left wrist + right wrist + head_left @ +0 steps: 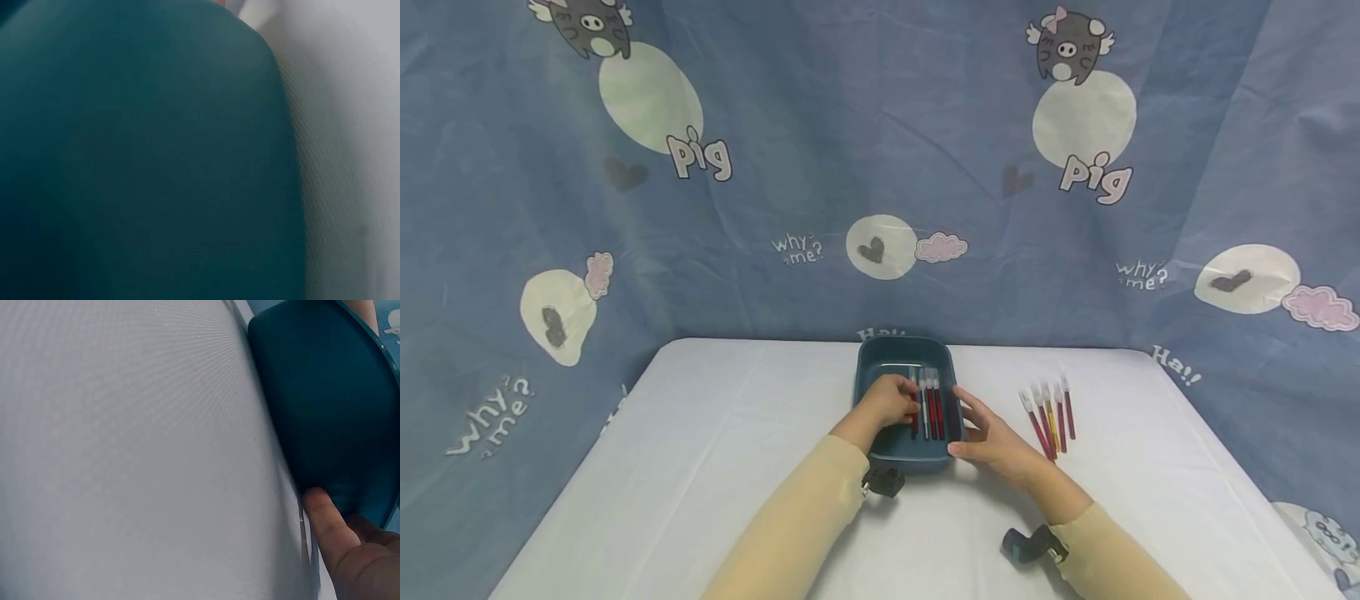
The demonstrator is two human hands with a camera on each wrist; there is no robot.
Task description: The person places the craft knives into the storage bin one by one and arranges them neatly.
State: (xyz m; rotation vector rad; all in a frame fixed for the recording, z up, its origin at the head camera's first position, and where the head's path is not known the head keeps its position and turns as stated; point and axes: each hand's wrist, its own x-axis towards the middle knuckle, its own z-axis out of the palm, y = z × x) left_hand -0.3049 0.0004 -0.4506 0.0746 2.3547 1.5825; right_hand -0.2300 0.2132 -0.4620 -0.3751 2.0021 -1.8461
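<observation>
A dark teal box point(904, 463) stands at the back middle of the table, its outer wall filling most of the left wrist view. Inside lie several slim pen-like tools point(934, 408) with clear ends, mostly red, one silvery. My left hand point(889, 402) reaches in over the left rim; its curled fingertips pinch the leftmost red pen-like tool point(914, 425), partly hidden by them. My right hand point(1000, 443) rests against the box's right side with fingers spread. The right wrist view shows a right-hand finger point(325, 519) touching the box's outer wall point(325, 406) low down.
Right of the box, several more pen-like tools point(1051, 417) lie fanned out on the white tablecloth point(700, 467), red except for a yellow one. A blue patterned curtain point(820, 150) hangs behind the table. Dark wrist cameras point(1028, 546) are strapped at both sleeves.
</observation>
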